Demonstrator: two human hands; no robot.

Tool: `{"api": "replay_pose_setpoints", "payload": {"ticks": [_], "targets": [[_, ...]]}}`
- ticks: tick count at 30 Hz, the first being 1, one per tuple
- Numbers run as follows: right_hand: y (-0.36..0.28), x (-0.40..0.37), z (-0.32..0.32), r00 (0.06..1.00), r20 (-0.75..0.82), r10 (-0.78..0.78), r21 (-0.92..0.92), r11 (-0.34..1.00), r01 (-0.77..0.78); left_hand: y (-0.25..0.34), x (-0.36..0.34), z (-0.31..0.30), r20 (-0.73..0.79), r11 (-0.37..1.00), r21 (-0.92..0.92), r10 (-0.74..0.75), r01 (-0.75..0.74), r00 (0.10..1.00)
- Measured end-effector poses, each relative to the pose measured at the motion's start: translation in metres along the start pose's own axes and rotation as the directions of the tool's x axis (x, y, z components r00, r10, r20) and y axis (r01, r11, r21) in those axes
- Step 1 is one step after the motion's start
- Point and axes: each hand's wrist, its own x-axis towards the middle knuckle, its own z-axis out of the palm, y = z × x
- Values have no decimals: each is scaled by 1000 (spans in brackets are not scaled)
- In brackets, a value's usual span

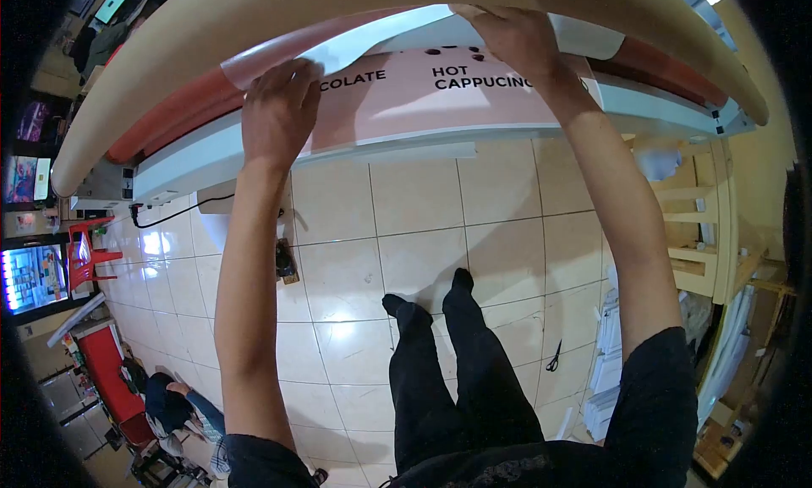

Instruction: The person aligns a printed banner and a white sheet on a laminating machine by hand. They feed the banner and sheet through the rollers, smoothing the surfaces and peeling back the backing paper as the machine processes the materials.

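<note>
A pink printed sheet (423,107) with the words "HOT CAPPUCINO" lies over the front of a long machine with red rollers (186,124). A white film or backing (372,41) curls along its upper edge. At the sheet's left part, my left hand (283,107) is closed with bent fingers at the curled film's edge. My right hand (512,44) reaches to the film's upper edge, right of the middle; its fingertips are partly hidden under the beige roll (338,10).
Scissors (554,357) lie on the tiled floor. White stacked material (602,374) and a wooden rack (710,226) stand at right. A black cable (182,211) hangs at left. A red chair (85,253) and a seated person (190,412) are farther left.
</note>
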Motion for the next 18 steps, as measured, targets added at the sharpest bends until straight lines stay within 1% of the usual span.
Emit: {"api": "replay_pose_setpoints", "payload": {"ticks": [1, 2, 3, 4, 6, 10, 12, 13, 14, 15, 16, 18], "targets": [[9, -7, 2, 1000, 3, 2, 2, 1000, -2, 9, 10, 3, -74, 998, -55, 8, -12, 997], [25, -16, 7, 978, 51, -202, -243, 947, 208, 17, 21, 7, -151, 994, -105, 12, -28, 989], [34, -22, 9, 914, 145, -380, -459, 792, 402, 28, 33, 11, -168, 989, -143, 25, -49, 985], [33, -23, 9, 913, 143, -382, -458, 793, 403, 36, 45, 17, -221, 980, -157, 83, -119, 972], [28, -28, 6, 937, 186, -297, -504, 790, 350, 52, 63, 29, -228, 970, -204, 83, -131, 970], [23, -24, -3, 947, 202, -250, -455, 832, 317, 62, 70, 39, -212, 978, -148, 114, -147, 971], [21, -21, -16, 930, 254, -267, -553, 748, 366, 61, 67, 37, -194, 976, -147, 133, -163, 972], [19, -21, -20, 932, 253, -259, -558, 748, 359, 61, 66, 36, -192, 974, -152, 139, -170, 971], [17, -21, -23, 990, 108, 88, -240, 969, -60, 61, 65, 35, -190, 971, -145, 159, -188, 969], [16, -22, -28, 886, 99, 452, 150, 874, -463, 61, 64, 34, -191, 969, -139, 178, -206, 965], [17, -24, -34, 885, 93, 456, 142, 874, -465, 62, 63, 34, -195, 966, -145, 183, -213, 964], [22, -28, -47, 958, 36, 285, 130, 949, -287, 64, 63, 34, -197, 969, -145, 172, -202, 965]]}}
